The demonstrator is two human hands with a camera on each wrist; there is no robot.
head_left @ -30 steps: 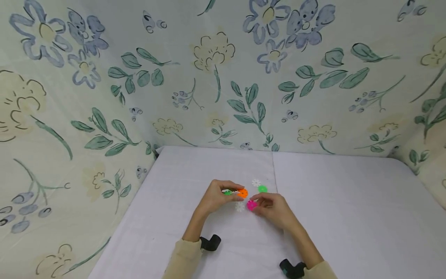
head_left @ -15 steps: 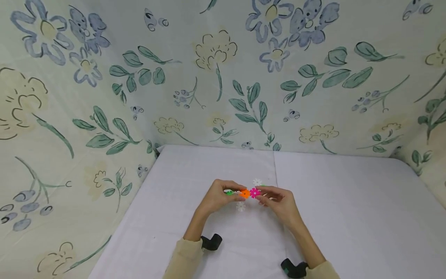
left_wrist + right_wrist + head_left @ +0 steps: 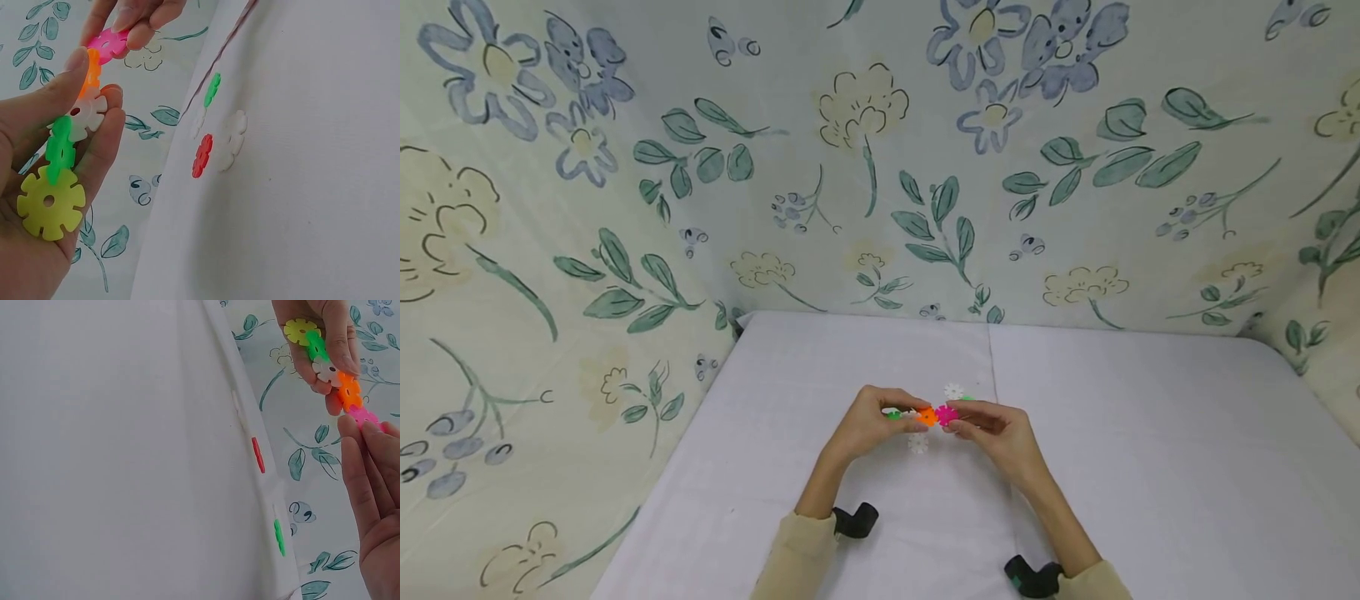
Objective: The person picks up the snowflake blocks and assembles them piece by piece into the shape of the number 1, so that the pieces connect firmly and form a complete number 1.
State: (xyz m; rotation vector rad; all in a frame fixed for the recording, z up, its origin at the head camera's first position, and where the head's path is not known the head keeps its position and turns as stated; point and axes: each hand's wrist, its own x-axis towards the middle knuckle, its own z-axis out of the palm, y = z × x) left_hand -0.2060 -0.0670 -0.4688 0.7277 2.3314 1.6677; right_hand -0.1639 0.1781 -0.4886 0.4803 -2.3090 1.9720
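My left hand (image 3: 865,425) holds a short chain of notched, flower-shaped plastic discs between thumb and fingers. In the left wrist view the chain runs from a yellow disc (image 3: 65,215) by the palm through a green disc (image 3: 52,150) and a white disc (image 3: 92,119) to an orange disc (image 3: 94,62). Fingertips of my right hand (image 3: 1007,437) pinch a pink disc (image 3: 362,415), whose edge meets the free edge of the orange one. Both hands are close together over the table's middle.
Loose discs lie on the white-covered table (image 3: 1135,433): a white disc (image 3: 953,391) behind the hands, a green disc (image 3: 213,89), a red disc (image 3: 202,156) and another white disc (image 3: 917,444) nearer. Floral cloth (image 3: 850,183) hangs behind and at both sides.
My right hand has lifted the pink disc up and back to the orange disc's edge; over the last half second the pink disc has turned and closed in slightly. The left hand has barely moved.
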